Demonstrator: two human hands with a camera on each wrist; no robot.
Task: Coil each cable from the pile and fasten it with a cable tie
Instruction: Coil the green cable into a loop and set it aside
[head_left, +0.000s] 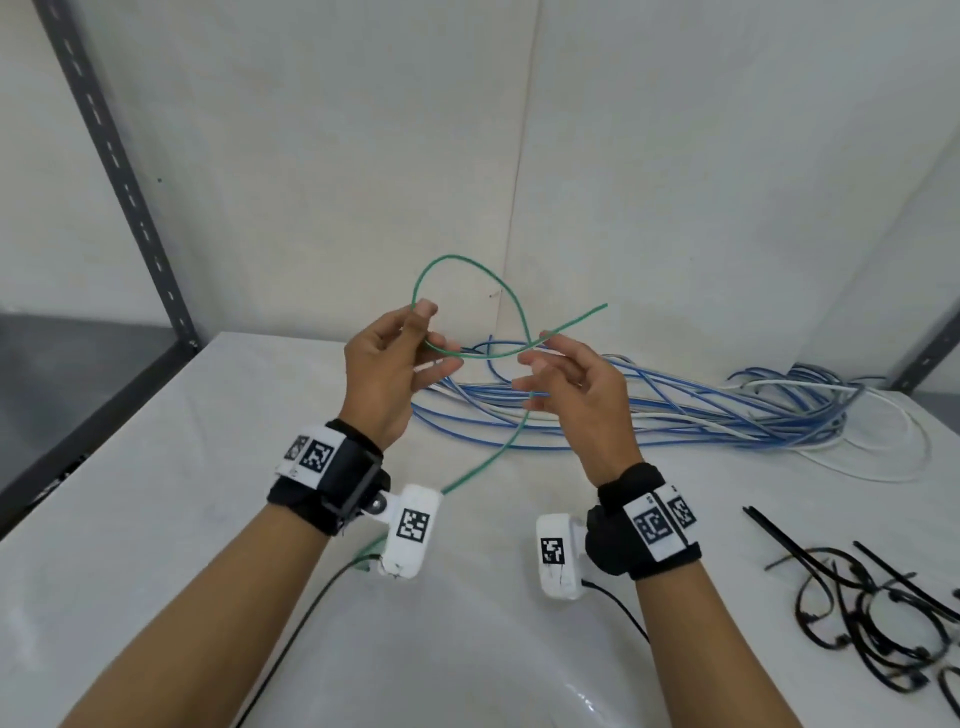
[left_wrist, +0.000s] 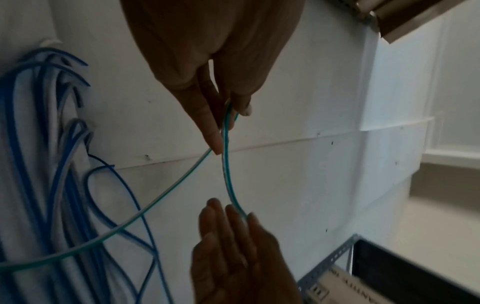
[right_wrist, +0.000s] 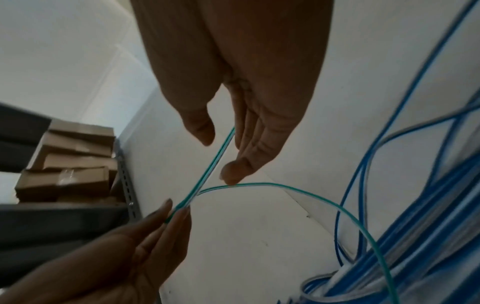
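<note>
A thin green cable (head_left: 457, 257) makes one raised loop above the white table (head_left: 182, 493). My left hand (head_left: 418, 325) pinches the loop's left side between thumb and fingertip; the left wrist view shows that pinch on the green cable (left_wrist: 226, 174) by the left hand (left_wrist: 223, 115). My right hand (head_left: 540, 364) hovers at the crossing with relaxed, spread fingers. In the right wrist view the green cable (right_wrist: 285, 190) runs between the right hand's (right_wrist: 221, 154) thumb and fingers, ungripped. The cable's free end points right. Its other length trails down past my left wrist.
A long pile of blue and white cables (head_left: 675, 410) lies across the table behind my hands. Several black cable ties (head_left: 857, 597), some looped, lie at the front right. A grey shelf post (head_left: 119, 171) stands left, with cardboard boxes (right_wrist: 70, 160) on the shelves.
</note>
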